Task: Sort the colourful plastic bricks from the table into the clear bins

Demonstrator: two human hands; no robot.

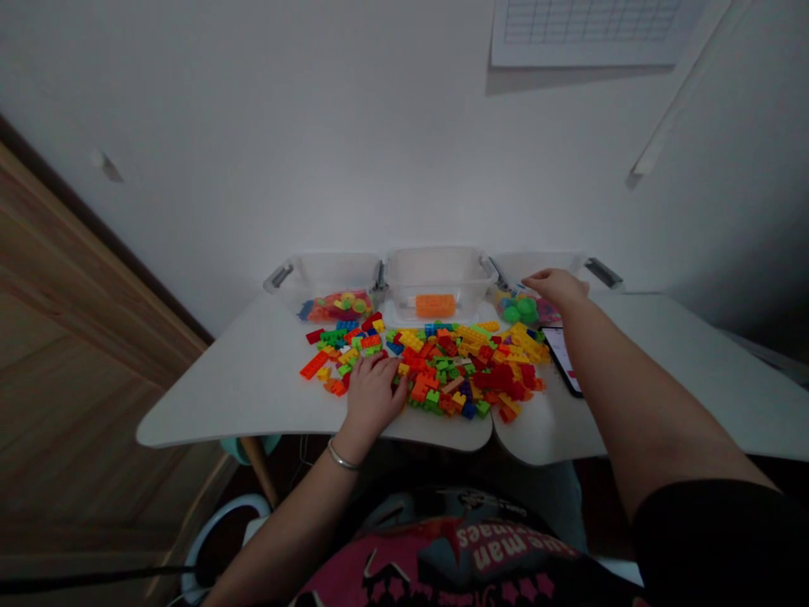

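Observation:
A wide pile of toy building bricks (pixel 452 379) in red, orange, yellow, green and blue lies on the white table. At its left side, my left hand (pixel 376 392) rests palm down among the bricks, thumb apart from the fingers. My right hand (pixel 559 289) is over the right clear bin (pixel 537 263), fingertips pressed together and pointing left. Whatever they may hold cannot be made out. Green round pieces (pixel 519 309) and pink ones show inside that bin.
A middle clear bin (pixel 439 263) holds an orange piece (pixel 435 305). The left clear bin (pixel 334 268) contains mixed coloured pieces. A phone (pixel 562 358) lies right of the pile under my right forearm. The bins stand near the wall; the table's front edge (pixel 404 440) is close to my body.

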